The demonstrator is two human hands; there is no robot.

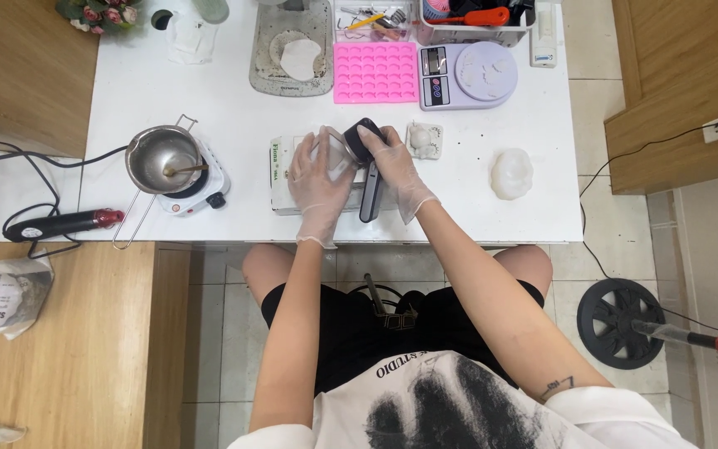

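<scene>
Dark tool (369, 179) gripped under right hand (399, 170) fingers (373, 135), beside left hand (317, 179)

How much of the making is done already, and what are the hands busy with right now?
Done, it seems: a small white moulded piece and a white lump lie on the table. In hand: the gloved left hand presses a clear wrapped block while the right hand holds a black tool against it. Left: the pink mould looks empty, and the metal pot on the small hotplate holds only a spoon.
</scene>
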